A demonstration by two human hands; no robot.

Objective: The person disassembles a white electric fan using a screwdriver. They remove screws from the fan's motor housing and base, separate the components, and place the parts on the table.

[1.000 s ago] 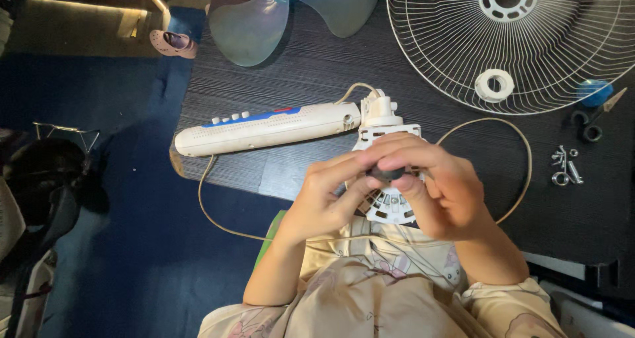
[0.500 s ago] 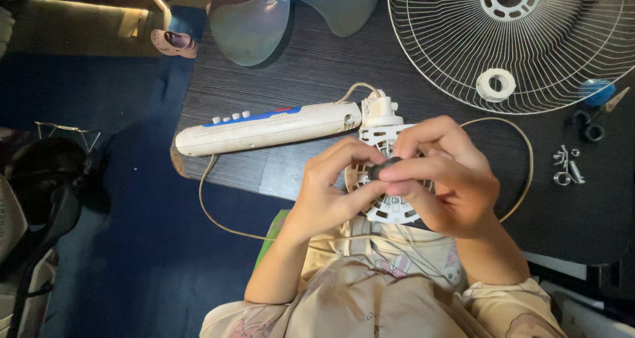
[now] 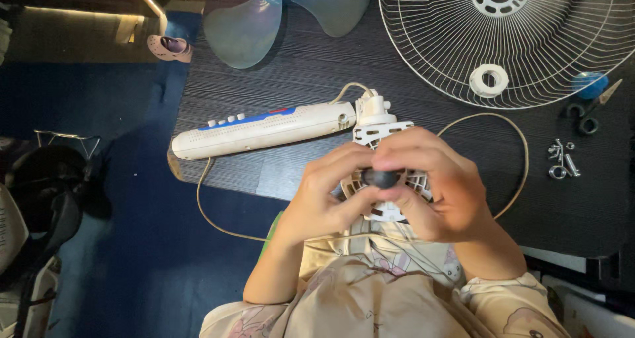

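Note:
Both hands meet over a white fan motor housing (image 3: 374, 129) at the near edge of the dark table (image 3: 317, 80). My left hand (image 3: 324, 196) and my right hand (image 3: 433, 186) pinch a small dark round part (image 3: 382, 177) between their fingertips, just above the housing's ribbed face. A white fan stand bar with buttons (image 3: 261, 129) lies joined to the housing and points left. Much of the housing is hidden behind my fingers.
A white wire fan guard (image 3: 529, 47) lies at the back right with a white ring (image 3: 489, 80) on it. Translucent blue fan blades (image 3: 264, 20) sit at the back. Screws and nuts (image 3: 561, 159), scissors (image 3: 592, 110), a blue cap (image 3: 589, 84) and a looping cord (image 3: 516, 146) are at the right.
My hands shifted slightly over the housing and my fingers regripped the dark part; it now shows between the fingertips of both hands.

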